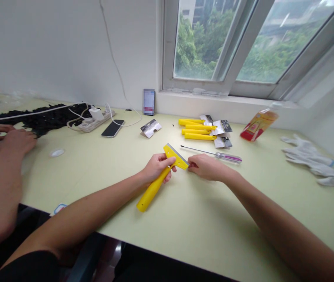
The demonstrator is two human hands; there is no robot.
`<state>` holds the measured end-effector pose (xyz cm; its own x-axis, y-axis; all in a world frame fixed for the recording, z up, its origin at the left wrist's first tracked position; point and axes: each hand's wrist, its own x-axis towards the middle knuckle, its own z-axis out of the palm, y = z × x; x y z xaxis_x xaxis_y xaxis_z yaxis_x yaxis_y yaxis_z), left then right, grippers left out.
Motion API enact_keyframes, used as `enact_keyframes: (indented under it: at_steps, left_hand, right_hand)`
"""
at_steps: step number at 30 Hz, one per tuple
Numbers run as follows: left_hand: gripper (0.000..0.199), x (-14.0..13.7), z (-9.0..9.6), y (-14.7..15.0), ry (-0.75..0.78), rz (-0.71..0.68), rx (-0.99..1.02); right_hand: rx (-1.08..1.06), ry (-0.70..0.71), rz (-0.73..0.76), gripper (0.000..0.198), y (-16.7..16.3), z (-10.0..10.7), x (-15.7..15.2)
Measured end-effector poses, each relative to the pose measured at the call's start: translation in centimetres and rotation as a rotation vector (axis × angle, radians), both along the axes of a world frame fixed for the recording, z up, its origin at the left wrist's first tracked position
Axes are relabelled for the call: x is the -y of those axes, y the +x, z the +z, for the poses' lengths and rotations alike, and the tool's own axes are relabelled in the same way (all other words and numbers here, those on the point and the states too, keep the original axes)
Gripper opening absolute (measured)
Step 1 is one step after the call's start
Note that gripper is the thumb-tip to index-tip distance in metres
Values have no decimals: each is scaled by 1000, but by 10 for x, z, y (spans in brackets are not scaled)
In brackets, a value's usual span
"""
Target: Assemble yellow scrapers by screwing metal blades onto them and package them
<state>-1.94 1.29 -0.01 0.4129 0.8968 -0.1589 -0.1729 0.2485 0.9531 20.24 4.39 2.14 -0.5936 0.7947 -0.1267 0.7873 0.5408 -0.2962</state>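
Note:
My left hand (pixel 157 167) is closed round the neck of a yellow scraper (pixel 152 192), its thumb lying on the head. The scraper's handle slants down toward me, and a grey blade strip runs along the far edge of its head. At the right corner of that head my right hand (pixel 205 166) is closed in a pinch; whatever its fingertips hold is hidden. Just beyond the right hand lies a screwdriver (pixel 227 157) with a clear and purple handle. Farther back, several yellow scrapers (pixel 199 136) lie stacked, with printed cards on their heads.
A loose card (pixel 151 128), a dark phone (pixel 113 128) and a power strip (pixel 92 122) lie toward the left. Another phone (pixel 149 102) leans on the wall. Rightward are a bottle (pixel 257 124) and white gloves (pixel 310 156). Another person's hands (pixel 16 141) work by black pieces (pixel 46 117).

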Motion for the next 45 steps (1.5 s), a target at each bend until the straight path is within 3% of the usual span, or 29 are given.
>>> enact_keyframes:
  at_steps: [10, 17, 23, 28, 36, 40, 42, 45]
  left_hand:
    - [40, 2, 1, 1, -2, -22, -8]
    - [42, 9, 6, 4, 56, -144, -131]
    - [44, 18, 6, 9, 112, -198, -232]
    - [44, 20, 6, 9, 146, -188, -266]
    - [40, 20, 5, 11, 143, -190, -291]
    - [39, 21, 6, 11, 146, -207, -272]
    - [39, 21, 7, 10, 151, -227, -254]
    - [39, 21, 9, 8, 163, -262, -228]
  right_hand:
    - [-79, -48, -14, 11, 3, 0, -2]
    - [-505, 69, -65, 14, 0, 33, 10]
    - [-422, 153, 19, 0, -31, 39, 36]
    - [-387, 192, -64, 1, -36, 37, 40]
    - [-494, 73, -214, 8, -36, 36, 36]
    - [-498, 34, -273, 26, -33, 32, 31]
    - [-579, -67, -303, 41, -31, 29, 28]
    - [-727, -367, -262, 50, -28, 27, 24]
